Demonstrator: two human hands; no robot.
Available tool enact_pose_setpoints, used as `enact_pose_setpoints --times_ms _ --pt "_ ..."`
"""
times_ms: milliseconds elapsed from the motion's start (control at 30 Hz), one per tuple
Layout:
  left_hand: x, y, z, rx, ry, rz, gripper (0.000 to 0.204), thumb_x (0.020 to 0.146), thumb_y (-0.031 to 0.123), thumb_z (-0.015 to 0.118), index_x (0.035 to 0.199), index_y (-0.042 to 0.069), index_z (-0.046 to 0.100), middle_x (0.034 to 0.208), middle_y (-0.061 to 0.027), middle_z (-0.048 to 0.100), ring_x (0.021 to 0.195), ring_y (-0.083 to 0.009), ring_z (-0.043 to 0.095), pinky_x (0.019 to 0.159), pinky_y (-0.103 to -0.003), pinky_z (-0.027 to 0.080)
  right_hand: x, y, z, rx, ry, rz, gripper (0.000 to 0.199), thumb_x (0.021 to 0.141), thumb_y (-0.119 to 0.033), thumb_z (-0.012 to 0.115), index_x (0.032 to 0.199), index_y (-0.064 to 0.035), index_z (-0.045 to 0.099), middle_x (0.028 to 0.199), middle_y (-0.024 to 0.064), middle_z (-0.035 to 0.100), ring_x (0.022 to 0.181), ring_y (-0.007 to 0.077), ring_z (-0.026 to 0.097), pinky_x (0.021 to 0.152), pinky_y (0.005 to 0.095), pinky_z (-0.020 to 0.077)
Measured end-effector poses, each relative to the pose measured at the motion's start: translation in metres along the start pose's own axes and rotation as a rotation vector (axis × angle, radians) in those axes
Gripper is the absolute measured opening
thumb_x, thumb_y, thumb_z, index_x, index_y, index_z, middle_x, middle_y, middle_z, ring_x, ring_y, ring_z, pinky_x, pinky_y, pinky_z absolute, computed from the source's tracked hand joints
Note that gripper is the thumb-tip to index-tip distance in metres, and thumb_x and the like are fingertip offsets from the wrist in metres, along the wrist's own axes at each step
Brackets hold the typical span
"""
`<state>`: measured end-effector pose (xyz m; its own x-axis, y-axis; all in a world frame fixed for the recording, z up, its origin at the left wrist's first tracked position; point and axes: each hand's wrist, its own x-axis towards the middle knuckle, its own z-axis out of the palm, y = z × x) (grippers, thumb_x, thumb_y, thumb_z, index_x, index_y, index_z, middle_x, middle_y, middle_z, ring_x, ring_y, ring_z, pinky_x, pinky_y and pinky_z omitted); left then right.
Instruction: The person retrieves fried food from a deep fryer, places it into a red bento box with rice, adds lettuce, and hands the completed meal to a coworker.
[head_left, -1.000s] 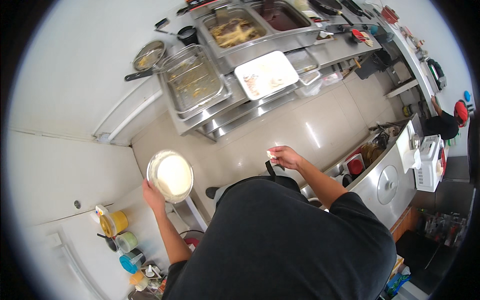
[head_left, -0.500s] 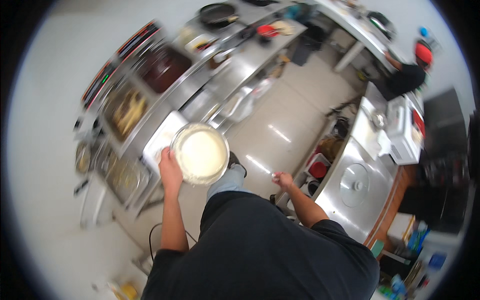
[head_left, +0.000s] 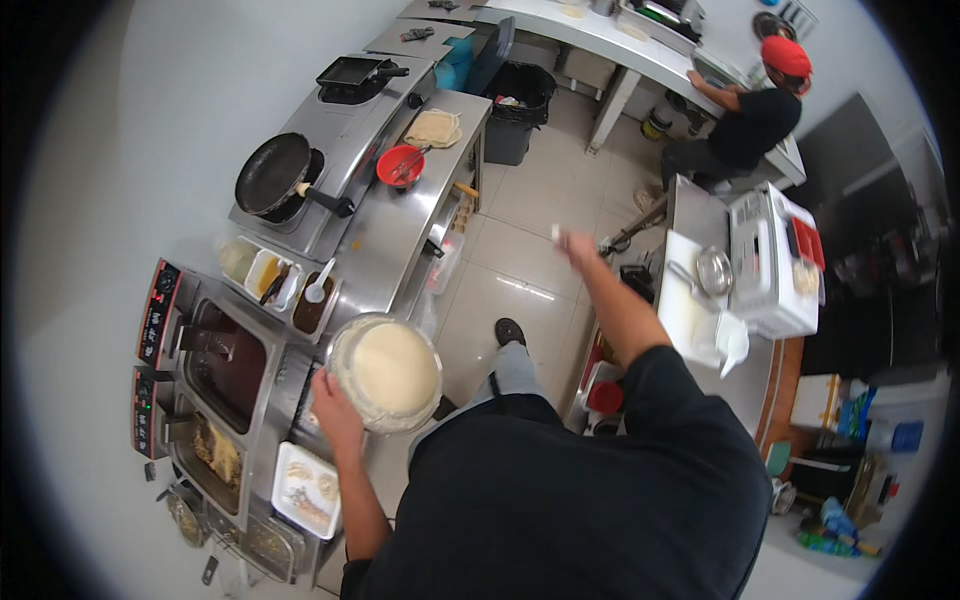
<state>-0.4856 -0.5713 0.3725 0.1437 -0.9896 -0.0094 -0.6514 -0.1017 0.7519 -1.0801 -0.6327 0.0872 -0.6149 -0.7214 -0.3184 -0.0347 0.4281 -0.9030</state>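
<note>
Left hand fingers grasp a bowl of pale batter — right hand blurred, fingers' state unclear.

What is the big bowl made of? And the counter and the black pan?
The bowl in the left hand looks like clear plastic or glass: pale batter shows through its wall. The counter looks like brushed steel, grey with a dull shine. The pan is dark and matte, probably coated or seasoned metal.
</note>
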Motion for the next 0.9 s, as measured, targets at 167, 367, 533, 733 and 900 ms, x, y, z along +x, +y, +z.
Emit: enact_pose_setpoints --times_ms 167,367,533,733,900 --pt "-0.004 0.035 0.033 0.058 0.159 -0.102 0.033 0.103 0.017 0.044 0.123 -0.006 0.055 0.107 -0.0253 0.067 0.097 -0.0398 0.065 0.087 -0.042 0.049 0.207 -0.241 0.010 0.618 0.169 -0.018 0.039 0.099 -0.022 0.056 0.125 0.0062 0.051 0.109 0.0199 0.061 0.094 0.0308 0.065 0.080 0.0393 0.0584" --pt "-0.024 0.043 0.058 0.100 0.359 -0.299 0.031 0.102 0.015 0.043 0.121 -0.006 0.057 0.106 -0.0264 0.066 0.097 -0.0386 0.065 0.086 -0.043 0.049 0.185 -0.254 0.061 0.493 -0.035 0.126 0.023 0.100 -0.025 0.056 0.084 -0.0087 0.056 0.076 0.0061 0.060 0.068 0.0166 0.060 0.060 0.0307 0.0537" --pt "-0.076 0.030 0.053 0.072 0.586 -0.496 0.029 0.102 0.016 0.045 0.117 -0.005 0.057 0.098 -0.0275 0.068 0.091 -0.0429 0.067 0.081 -0.045 0.051 0.019 -0.293 0.232 0.066 -0.833 -0.349 0.025 0.100 -0.012 0.054 0.124 -0.0044 0.058 0.094 0.0053 0.064 0.072 0.0122 0.059 0.063 0.0248 0.0490" --pt "-0.166 0.007 0.016 0.010 0.908 -0.736 0.028 0.102 0.016 0.045 0.120 -0.004 0.057 0.097 -0.0270 0.068 0.090 -0.0404 0.068 0.079 -0.045 0.051 -0.228 -0.426 0.453 -0.267 -1.236 -1.448 0.038 0.099 -0.035 0.054 0.083 -0.0012 0.061 0.070 0.0127 0.061 0.061 0.0257 0.058 0.061 0.0389 0.0460" --pt "-0.261 -0.059 -0.031 0.056 1.114 -0.945 0.028 0.102 0.014 0.046 0.121 -0.004 0.057 0.096 -0.0267 0.068 0.089 -0.0392 0.068 0.077 -0.044 0.051 -0.433 -0.436 0.626 -0.426 -1.279 -1.649 0.029 0.087 -0.020 0.061 0.110 -0.0036 0.069 0.102 0.0209 0.070 0.100 0.0369 0.066 0.090 0.0453 0.0517"
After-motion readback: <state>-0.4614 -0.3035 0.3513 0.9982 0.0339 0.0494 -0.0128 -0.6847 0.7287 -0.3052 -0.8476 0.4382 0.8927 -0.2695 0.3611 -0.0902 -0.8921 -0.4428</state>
